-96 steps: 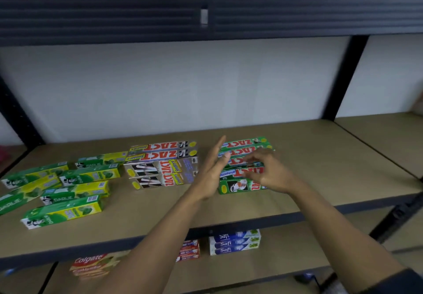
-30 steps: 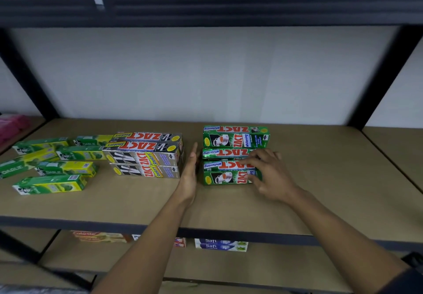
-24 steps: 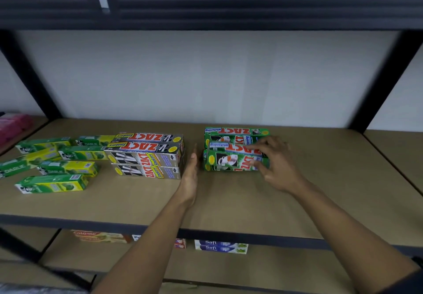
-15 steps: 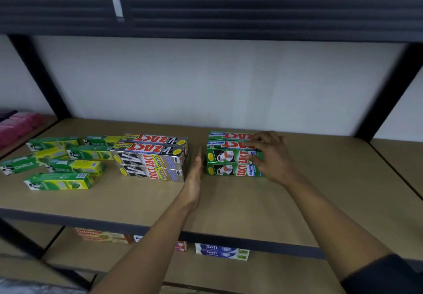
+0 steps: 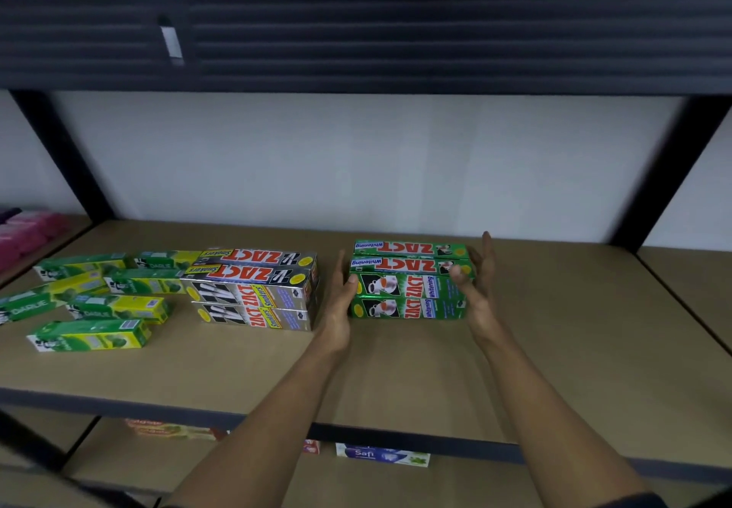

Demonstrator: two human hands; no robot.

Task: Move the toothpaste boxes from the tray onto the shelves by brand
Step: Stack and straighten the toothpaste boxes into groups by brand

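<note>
Two hands reach in over the front edge of the shelf [image 5: 396, 381] and bracket the green ZACT stack [image 5: 408, 286] end to end: left hand [image 5: 341, 295] flat and straight-fingered against its left end, right hand [image 5: 475, 289] open, fingers loosely bent, at its right end. Boxes lie dead ahead, long axis left to right, both hands equally near. Leftward the silver ZACT stack [image 5: 253, 289] crowds in, but bare board opens rightward and behind, up to the back wall [image 5: 356, 159].

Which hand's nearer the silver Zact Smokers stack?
Left. The left hand sits in the gap between the silver Zact Smokers stack and the green Zact Whitening stack; the right hand is at that green stack's far right end.
</note>
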